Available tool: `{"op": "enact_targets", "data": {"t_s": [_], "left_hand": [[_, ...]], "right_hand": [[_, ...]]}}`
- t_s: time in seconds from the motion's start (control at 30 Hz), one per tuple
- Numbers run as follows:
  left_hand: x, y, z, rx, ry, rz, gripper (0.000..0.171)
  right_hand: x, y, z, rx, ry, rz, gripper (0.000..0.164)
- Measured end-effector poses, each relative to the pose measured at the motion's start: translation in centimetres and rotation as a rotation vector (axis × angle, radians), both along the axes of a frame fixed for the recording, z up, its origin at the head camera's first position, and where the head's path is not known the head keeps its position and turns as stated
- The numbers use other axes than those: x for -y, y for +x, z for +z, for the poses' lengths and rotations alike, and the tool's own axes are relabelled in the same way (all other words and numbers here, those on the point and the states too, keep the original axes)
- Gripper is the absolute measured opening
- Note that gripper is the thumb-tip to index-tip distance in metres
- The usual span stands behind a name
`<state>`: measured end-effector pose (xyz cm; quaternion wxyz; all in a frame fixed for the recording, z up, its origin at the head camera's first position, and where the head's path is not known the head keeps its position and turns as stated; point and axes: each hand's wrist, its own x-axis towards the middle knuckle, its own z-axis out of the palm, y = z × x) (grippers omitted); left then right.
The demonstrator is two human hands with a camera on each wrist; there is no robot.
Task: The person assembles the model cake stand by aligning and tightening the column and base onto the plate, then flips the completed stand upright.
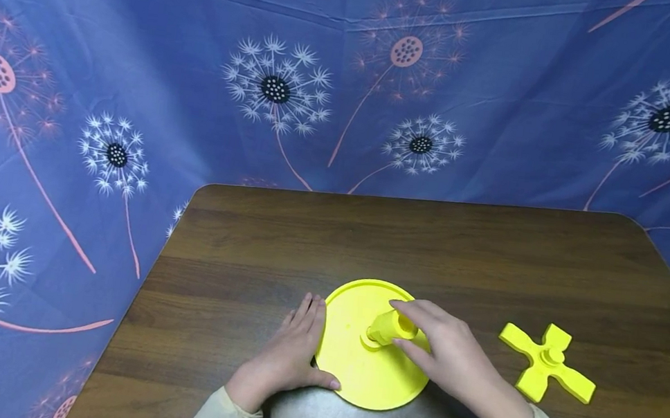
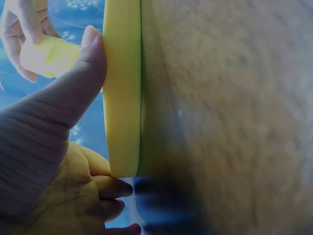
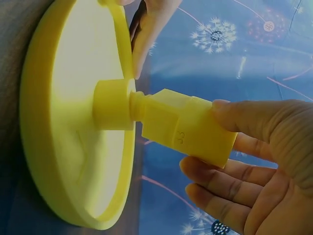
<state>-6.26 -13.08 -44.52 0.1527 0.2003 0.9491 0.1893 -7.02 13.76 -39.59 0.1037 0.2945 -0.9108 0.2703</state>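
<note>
On the desk [image 1: 461, 252], the left grip [image 1: 289, 350] clasps the disc [image 1: 368, 373] at nine o'clock while the right grip [image 1: 449, 348] pinches the tilted post [image 1: 384, 328] mid-disc, seemingly seating it; straightening looks due next, with the cross [image 1: 545, 360] lying at three o'clock.

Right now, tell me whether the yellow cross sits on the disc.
No, the yellow cross lies on the table, apart from the disc.
</note>
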Motion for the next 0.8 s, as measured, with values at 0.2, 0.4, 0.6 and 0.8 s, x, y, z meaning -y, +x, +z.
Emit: {"op": "enact_targets", "data": {"t_s": [0.2, 0.4, 0.6, 0.8], "left_hand": [[0.1, 0.0, 0.0, 0.005, 0.022, 0.0, 0.128], [0.1, 0.1, -0.1, -0.003, 0.046, -0.015, 0.127], [0.1, -0.1, -0.2, 0.007, 0.044, -0.017, 0.128], [-0.3, 0.0, -0.1, 0.003, 0.023, -0.026, 0.128]], "right_hand": [[1.0, -0.2, 0.8, 0.053, 0.088, 0.019, 0.053], [1.8, -0.6, 1.0, 0.065, 0.113, 0.025, 0.052], [2.4, -0.8, 0.7, 0.055, 0.136, 0.049, 0.049], [2.7, -0.9, 0.5, 0.061, 0.141, 0.027, 0.049]]}}
